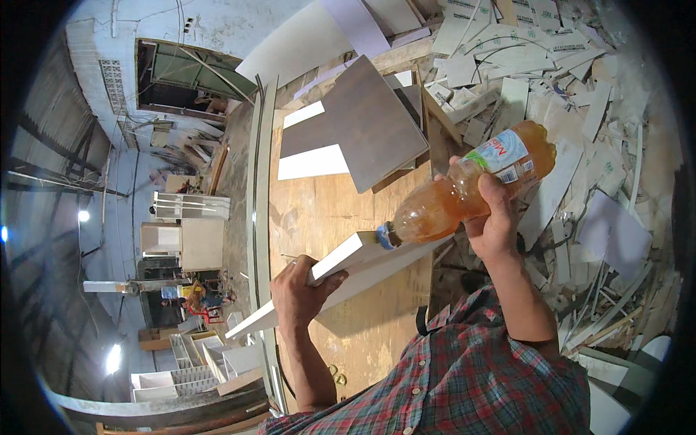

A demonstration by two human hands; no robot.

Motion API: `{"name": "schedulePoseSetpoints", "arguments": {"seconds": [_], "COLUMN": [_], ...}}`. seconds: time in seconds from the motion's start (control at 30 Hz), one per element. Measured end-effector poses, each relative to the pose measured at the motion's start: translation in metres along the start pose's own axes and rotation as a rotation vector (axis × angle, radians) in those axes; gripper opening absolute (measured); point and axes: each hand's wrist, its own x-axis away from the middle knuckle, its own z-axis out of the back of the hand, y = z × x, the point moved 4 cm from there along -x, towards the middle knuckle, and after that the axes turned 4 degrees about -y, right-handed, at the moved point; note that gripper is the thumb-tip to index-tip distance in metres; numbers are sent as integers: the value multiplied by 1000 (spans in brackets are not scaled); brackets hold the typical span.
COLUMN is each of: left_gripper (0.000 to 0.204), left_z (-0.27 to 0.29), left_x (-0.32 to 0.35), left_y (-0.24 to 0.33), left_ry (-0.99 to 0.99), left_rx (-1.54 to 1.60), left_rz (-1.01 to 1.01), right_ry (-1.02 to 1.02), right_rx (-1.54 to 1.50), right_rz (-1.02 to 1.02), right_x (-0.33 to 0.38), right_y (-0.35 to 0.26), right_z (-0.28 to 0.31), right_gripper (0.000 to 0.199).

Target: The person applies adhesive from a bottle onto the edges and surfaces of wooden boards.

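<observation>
My right hand (495, 221) is wrapped round a clear plastic bottle (428, 210) of amber liquid with a torn-looking label. The bottle is tilted, its blue cap (387, 235) pointing down and left at the edge of a white board (339, 259). Cap and edge are touching or nearly so; I cannot tell which. My left hand (297, 291) grips that narrow board, thumb on one side and fingers on the other, holding it on edge above a wooden worktable (308, 206).
Brown and white panels (373, 123) lie stacked at the table's far end. White offcuts (580, 167) litter the floor on the right. Several cabinet carcasses (181, 235) stand to the left, near a person (196, 297) by a red chair. Small yellowish rings (337, 375) lie near me.
</observation>
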Motion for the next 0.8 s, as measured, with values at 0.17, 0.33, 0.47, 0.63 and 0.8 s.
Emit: {"name": "schedulePoseSetpoints", "arguments": {"seconds": [0.17,0.33,0.47,0.63,0.8], "left_gripper": [45,43,41,42,41], "left_z": [1,0,10,10,0], "left_x": [-2,3,4,67,107], "left_y": [3,-3,-12,-130,-205], "left_ry": [0,21,-29,-39,31], "left_rx": [-15,-12,137,16,-105], "left_rz": [-11,-46,-17,164,133], "right_ry": [-116,-136,-264,350,761], "right_rx": [-87,-378,-969,-546,-378], "right_rz": [20,-9,31,57,21], "right_x": [-6,-13,-34,13,112], "right_y": [-19,-29,-39,-34,-29], "right_z": [-44,-73,-7,133,244], "right_gripper": [54,55,54,50,52]}}
